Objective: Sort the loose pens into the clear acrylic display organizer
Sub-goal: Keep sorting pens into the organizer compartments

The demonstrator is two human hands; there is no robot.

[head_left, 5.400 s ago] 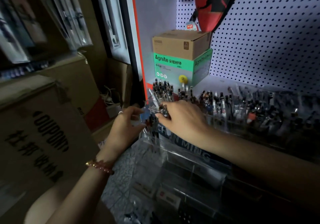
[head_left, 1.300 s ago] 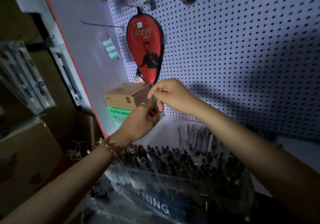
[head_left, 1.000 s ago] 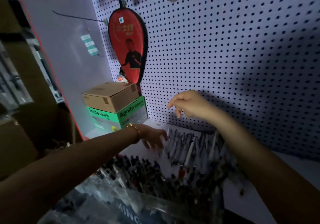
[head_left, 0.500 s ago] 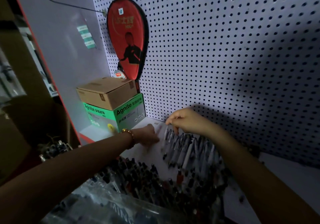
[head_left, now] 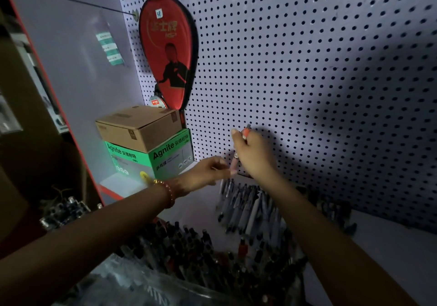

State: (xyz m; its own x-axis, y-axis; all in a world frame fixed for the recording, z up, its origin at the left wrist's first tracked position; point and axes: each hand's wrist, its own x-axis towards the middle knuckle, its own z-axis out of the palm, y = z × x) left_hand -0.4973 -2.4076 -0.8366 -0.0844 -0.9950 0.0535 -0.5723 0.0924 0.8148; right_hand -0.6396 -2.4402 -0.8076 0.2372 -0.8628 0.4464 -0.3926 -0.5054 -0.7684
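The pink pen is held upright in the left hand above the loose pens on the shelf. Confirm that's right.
Wrong hand. The head view shows the pink pen held upright in the right hand, above the loose pens on the shelf. The left hand is beside the pen's lower end.

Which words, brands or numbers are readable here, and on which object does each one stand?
"Agnite": twice on the green box, front and side; the Chinese characters beside it are too small.
Red paddle case: gold Chinese characters, blurred.
Organizer: white letters, cut off, unreadable.
Brown carton: marks too small.
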